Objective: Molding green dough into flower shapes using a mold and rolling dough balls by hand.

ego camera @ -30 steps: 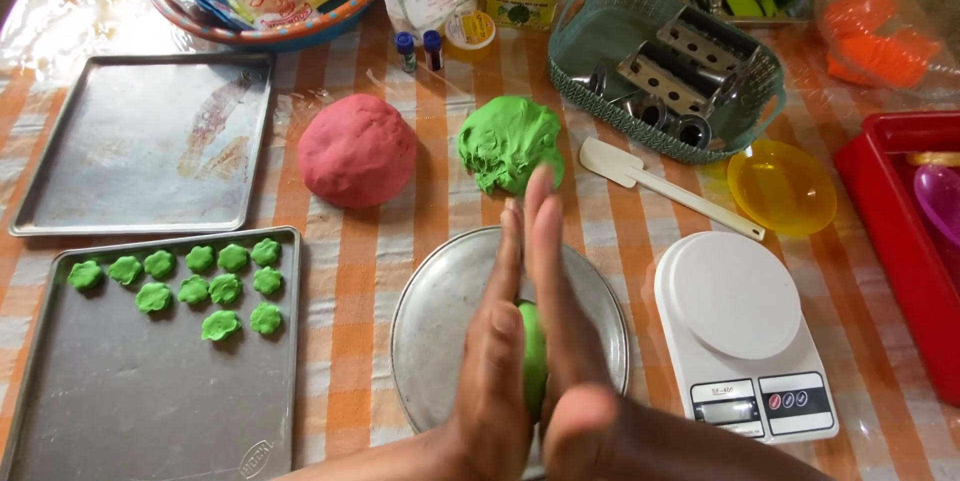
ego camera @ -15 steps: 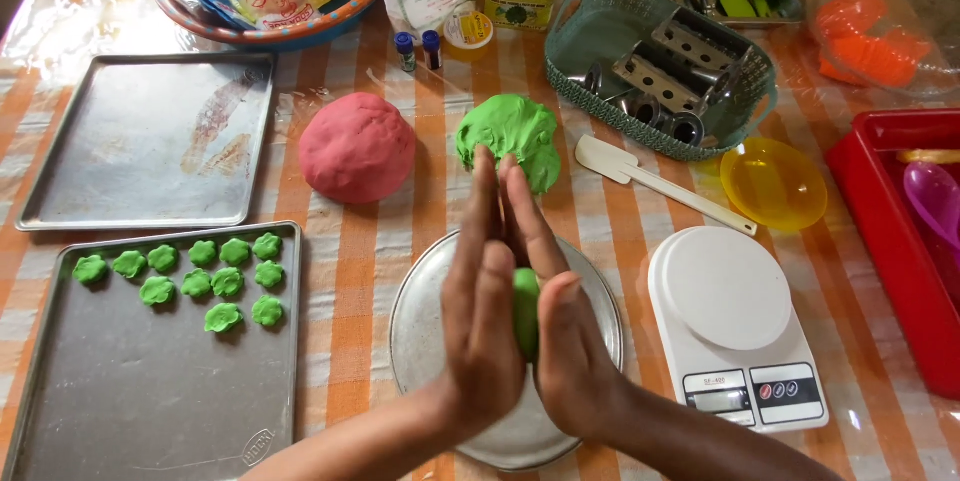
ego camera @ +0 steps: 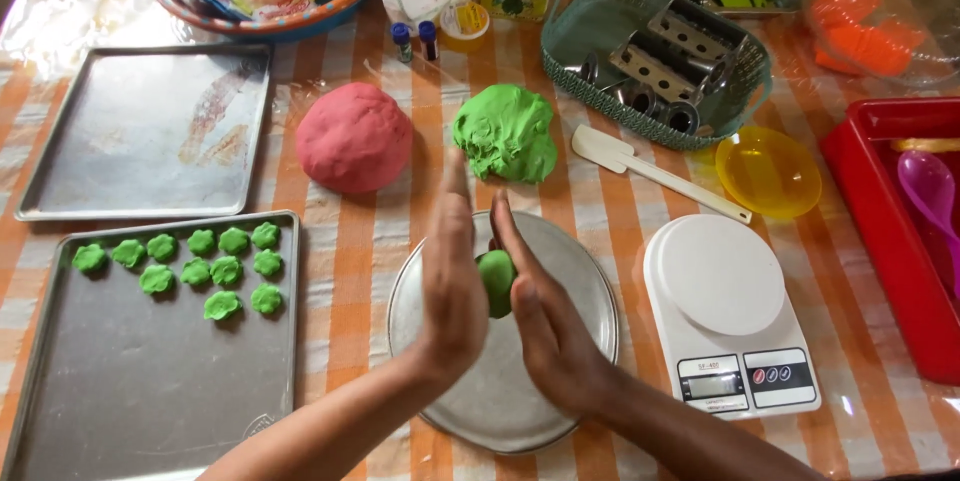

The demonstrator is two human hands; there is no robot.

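A small ball of green dough is pressed between my two flat palms above a round metal plate. My left hand stands upright on the ball's left side, fingers straight. On the right, my right hand cups the ball. A large green dough lump lies just beyond the plate, and a red dough lump sits left of it. Several small green dough pieces lie in rows on the near baking tray.
An empty baking tray lies at the far left. A white kitchen scale stands right of the plate, with a white spatula, yellow bowl, green basket of metal cutters and red bin around it.
My palms have slid against each other around the green ball: the left hand moved forward and the right hand drew back and lower. The view shifted slightly.
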